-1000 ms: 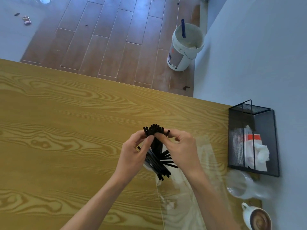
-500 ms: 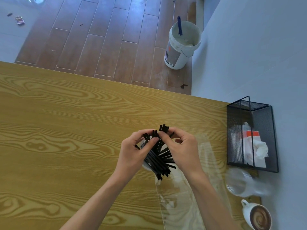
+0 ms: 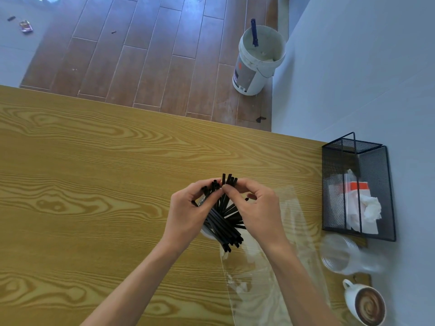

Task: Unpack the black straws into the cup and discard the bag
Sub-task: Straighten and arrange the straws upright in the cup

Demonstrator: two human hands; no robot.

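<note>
Head view, looking straight down, and the black straws (image 3: 223, 215) stand bunched just below the middle of the frame, long axis running from lower right up toward the top, upper ends fanned out at the fingertips. Their lower ends splay around the rim of the cup (image 3: 207, 232), which is mostly hidden; only a pale sliver shows at the left hand's heel. Left hand (image 3: 188, 215) has its grip curled in, fingers and thumb pinching the left-hand cluster of straw tops. Right hand (image 3: 256, 210) matches it, thumb and forefinger closed on the taller cluster, the other fingers loosely bent above. So the straws sit between the two hands, tops in the grip, bodies below the palms. The clear bag (image 3: 259, 278) lies flat on the bench (image 3: 94, 184), stretching toward the lower right under the right forearm. At far right, a black mesh holder (image 3: 357, 189), a clear plastic cup (image 3: 341, 257) and a coffee mug (image 3: 367, 304).
</note>
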